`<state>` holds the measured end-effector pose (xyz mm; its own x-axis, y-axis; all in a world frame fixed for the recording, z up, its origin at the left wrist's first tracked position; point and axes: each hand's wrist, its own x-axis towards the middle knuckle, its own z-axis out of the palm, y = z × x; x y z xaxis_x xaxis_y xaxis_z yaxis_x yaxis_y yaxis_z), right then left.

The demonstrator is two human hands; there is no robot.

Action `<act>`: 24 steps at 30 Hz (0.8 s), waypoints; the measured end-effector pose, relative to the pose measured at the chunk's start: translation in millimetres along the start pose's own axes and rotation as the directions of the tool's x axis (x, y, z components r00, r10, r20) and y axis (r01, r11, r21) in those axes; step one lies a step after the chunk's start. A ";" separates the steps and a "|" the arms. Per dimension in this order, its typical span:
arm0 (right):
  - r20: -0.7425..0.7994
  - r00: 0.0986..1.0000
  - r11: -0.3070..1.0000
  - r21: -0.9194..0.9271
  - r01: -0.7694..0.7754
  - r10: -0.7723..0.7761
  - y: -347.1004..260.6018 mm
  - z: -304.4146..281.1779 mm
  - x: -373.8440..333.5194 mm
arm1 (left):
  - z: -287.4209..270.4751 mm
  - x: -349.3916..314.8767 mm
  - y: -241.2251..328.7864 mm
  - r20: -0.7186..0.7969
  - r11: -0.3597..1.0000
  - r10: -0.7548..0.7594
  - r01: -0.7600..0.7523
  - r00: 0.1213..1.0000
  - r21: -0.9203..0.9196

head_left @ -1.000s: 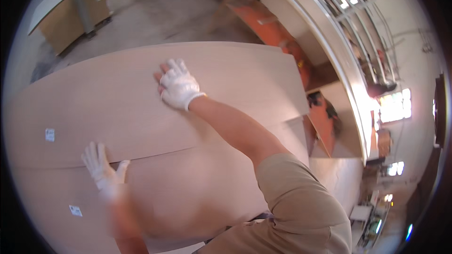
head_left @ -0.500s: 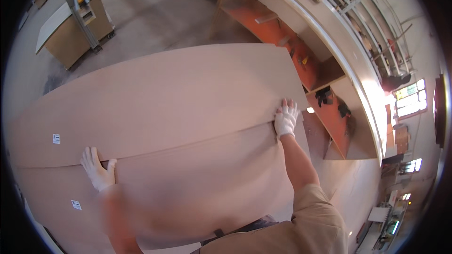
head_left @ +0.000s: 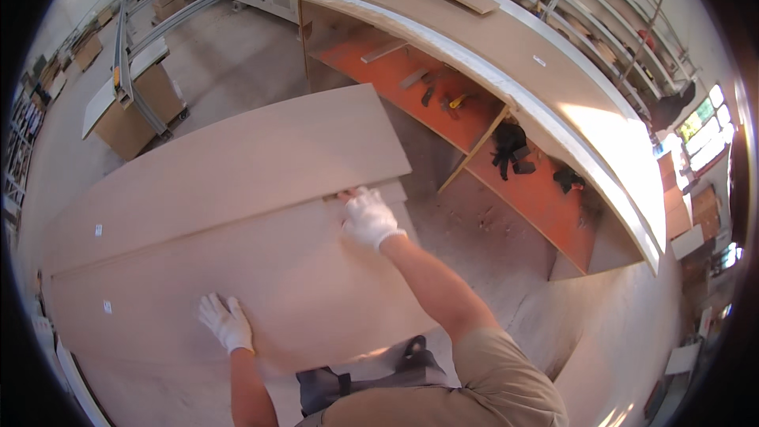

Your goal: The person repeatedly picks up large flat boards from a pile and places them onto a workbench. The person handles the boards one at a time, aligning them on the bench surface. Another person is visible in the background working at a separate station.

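Two large brown boards lie in front of me. The far board (head_left: pixel 237 154) partly overlaps the near board (head_left: pixel 300 269), with a step along their shared line. My left hand (head_left: pixel 227 323), in a white glove with bare fingertips, rests flat on the near board with fingers spread. My right hand (head_left: pixel 370 219), gloved alike, is at the far board's near edge close to its right end. Its fingers are bent at that edge, closed on it, and partly hidden. A dark gap shows beside its fingertips. Each board bears a small white label at its left.
An open cabinet-like bench (head_left: pixel 474 0) with orange shelves (head_left: pixel 522 198) stands at the right, holding black gloves (head_left: pixel 510 146) and a yellow-handled tool (head_left: pixel 458 100). A wheeled box-like stand (head_left: pixel 130 115) and metal rails (head_left: pixel 146 115) are far left. Racks line the back right.
My view has shifted to the right. My left hand has moved off the seam onto the near board. My right hand has gone from lying flat to bent fingers at the far board's edge.
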<state>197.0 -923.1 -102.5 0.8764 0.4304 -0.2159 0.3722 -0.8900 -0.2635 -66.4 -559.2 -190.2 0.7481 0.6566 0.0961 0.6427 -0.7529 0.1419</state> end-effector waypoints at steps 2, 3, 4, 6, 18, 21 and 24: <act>-0.124 0.979 0.982 0.074 0.171 -0.161 21.6 29.2 -85.8 | 0.1 -78.2 30.5 0.001 0.997 0.074 -0.074 0.997 -0.038; -0.182 0.961 0.962 0.144 0.234 -0.206 44.6 40.1 -136.4 | -2.7 -103.6 47.3 -0.005 0.991 0.117 -0.117 0.993 -0.065; -0.073 0.980 0.971 0.138 0.195 -0.187 75.1 44.1 -186.1 | -9.7 -124.6 60.8 0.022 0.986 0.148 -0.146 0.989 -0.078; 0.147 0.979 0.987 0.102 0.127 -0.142 136.4 49.3 -286.1 | -21.6 -160.0 97.2 0.073 0.971 0.218 -0.209 0.973 -0.120; -0.509 0.823 0.936 0.343 -0.074 0.252 424.8 -132.5 -407.6 | -74.9 -185.1 514.4 -0.277 0.226 0.804 -0.701 0.526 -0.677; -0.558 0.830 0.993 0.104 0.050 0.016 484.2 -179.3 -369.5 | -79.9 -193.2 608.9 -0.369 0.136 0.782 -0.716 0.502 -0.685; -0.533 0.831 0.962 0.273 -0.011 0.161 524.2 -224.8 -324.7 | -81.5 -175.7 698.1 -0.468 0.077 0.756 -0.772 0.458 -0.631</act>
<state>176.3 -1563.3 40.9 0.9509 0.1344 0.2789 0.2648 -0.8196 -0.5081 237.4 -1196.6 -27.8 0.7507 -0.2475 0.6126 -0.6326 -0.5366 0.5584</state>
